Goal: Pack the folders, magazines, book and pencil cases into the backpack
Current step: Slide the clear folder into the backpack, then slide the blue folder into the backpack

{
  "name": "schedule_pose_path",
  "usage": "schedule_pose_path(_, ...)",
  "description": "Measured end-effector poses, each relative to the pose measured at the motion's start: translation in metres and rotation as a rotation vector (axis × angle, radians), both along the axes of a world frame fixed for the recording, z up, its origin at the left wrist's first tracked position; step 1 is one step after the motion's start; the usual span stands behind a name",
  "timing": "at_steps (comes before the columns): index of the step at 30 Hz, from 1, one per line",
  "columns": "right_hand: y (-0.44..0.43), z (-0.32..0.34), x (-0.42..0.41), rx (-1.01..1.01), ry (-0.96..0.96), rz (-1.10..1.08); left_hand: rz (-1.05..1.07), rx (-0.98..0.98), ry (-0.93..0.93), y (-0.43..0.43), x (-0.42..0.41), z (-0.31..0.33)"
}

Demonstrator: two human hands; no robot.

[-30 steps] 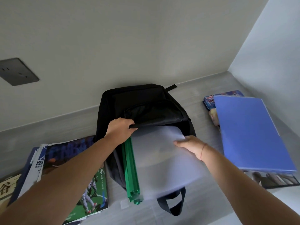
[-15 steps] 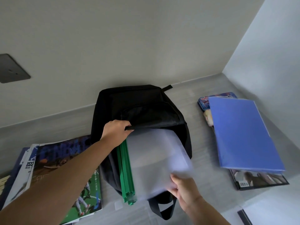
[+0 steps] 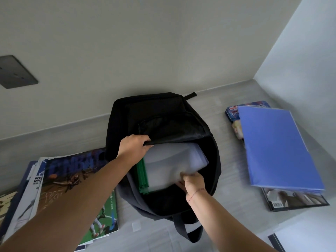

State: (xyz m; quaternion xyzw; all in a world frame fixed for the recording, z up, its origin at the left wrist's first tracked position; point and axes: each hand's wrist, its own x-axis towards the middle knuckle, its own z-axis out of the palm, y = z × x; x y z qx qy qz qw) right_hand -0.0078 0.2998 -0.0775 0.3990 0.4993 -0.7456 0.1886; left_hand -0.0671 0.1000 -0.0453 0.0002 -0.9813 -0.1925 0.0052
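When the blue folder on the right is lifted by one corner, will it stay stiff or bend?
Probably it bends somewhat: the blue folder looks thin and sheet-like, lying over a pencil case. Its smooth cover may slip in the grip; it seems light.

Pale walls [image 3: 163, 42] meet a grey desk [image 3: 227, 160]; dark wall socket [image 3: 15, 71].

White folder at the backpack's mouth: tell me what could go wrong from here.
1. The right hand pinches only a near corner of the white folder, so it may buckle or skew when pushed.
2. It lies beside the green folder; pushing could drag or jam that one.
3. The left hand holds the backpack flap up; if it slips, the opening may close on the folder.
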Motion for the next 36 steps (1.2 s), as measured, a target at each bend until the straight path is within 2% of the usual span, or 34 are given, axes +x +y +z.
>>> schedule_pose_path(3, -0.002, -0.002, -0.013, -0.013, -0.042, -0.033, 0.011, -0.008, -0.022, -0.002, 0.0, 0.002)
schedule_pose_path(6, -0.004, 0.003, -0.023, 0.026, -0.014, 0.076, 0.043, -0.002, -0.05, -0.006, -0.003, 0.003)
schedule_pose_path(12, 0.04, 0.023, -0.023, 0.292, 0.28, 0.31, 0.013, -0.011, 0.039, 0.022, 0.001, 0.002)
schedule_pose_path(16, 0.1, 0.039, -0.04, 0.51, 0.447, 0.141, -0.023, 0.146, 0.091, 0.074, -0.006, 0.016)
schedule_pose_path(21, 0.186, 0.037, -0.086, 0.785, 0.52, 0.085, -0.114, 0.348, -0.072, 0.162, -0.023, 0.02)
schedule_pose_path(27, 0.284, 0.014, -0.118, 0.983, 0.466, 0.054, -0.098, 0.479, -0.277, 0.263, -0.043, -0.005)
schedule_pose_path(30, 0.331, 0.002, -0.119, 1.051, 0.342, 0.04, -0.102, 0.505, -0.409, 0.301, -0.05, -0.021)
schedule_pose_path(32, 0.361, -0.006, -0.116, 1.092, 0.249, 0.058, -0.049, 0.645, -0.503, 0.321, -0.052, -0.027)
schedule_pose_path(34, 0.381, -0.013, -0.112, 1.022, 0.188, 0.073, 0.014, 0.838, -0.577, 0.338, -0.054, -0.032)
schedule_pose_path(36, 0.391, -0.02, -0.108, 0.879, 0.172, 0.052, 0.079, 0.951, -0.621, 0.35, -0.055, -0.035)
